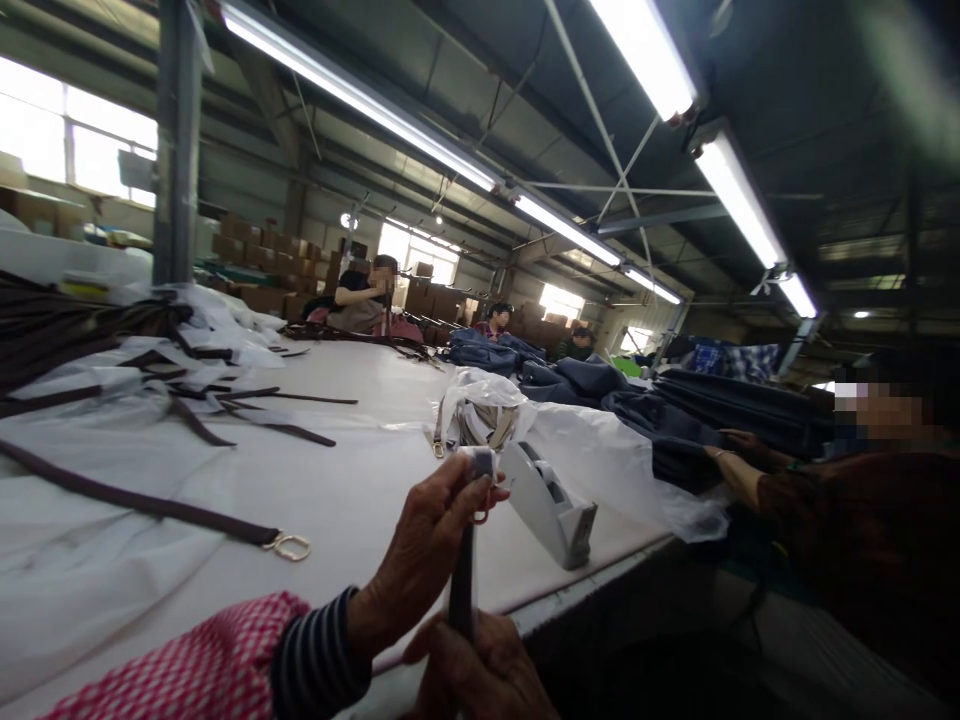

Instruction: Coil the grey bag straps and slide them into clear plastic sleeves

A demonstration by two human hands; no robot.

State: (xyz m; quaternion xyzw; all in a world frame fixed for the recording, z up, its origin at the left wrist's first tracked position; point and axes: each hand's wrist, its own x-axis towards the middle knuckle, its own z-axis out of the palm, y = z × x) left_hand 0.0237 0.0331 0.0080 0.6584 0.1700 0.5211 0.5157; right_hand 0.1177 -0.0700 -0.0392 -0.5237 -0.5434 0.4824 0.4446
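Observation:
My left hand (pixel 420 530) is closed in a pinch on the upper end of a dark fabric belt (pixel 463 590), held upright over the table's front edge. Something whitish and shiny covers the belt's top at my fingertips, and a small reddish loop shape shows beside it. Lower down, my right hand (pixel 484 665) closes around the same belt, partly cut off by the bottom of the view. Just right of my left hand stands a grey tape dispenser (pixel 547 505). A similar dark belt (pixel 150 500) with a gold buckle (pixel 289 545) lies flat to the left.
The white-covered table (pixel 300 480) carries a pile of dark belts (pixel 82 330) at left and a plastic bag of coiled belts (pixel 480 405) ahead. Dark blue cloth (pixel 720 400) is heaped at right, where a co-worker's arm (pixel 739 478) reaches in. Other people sit farther back.

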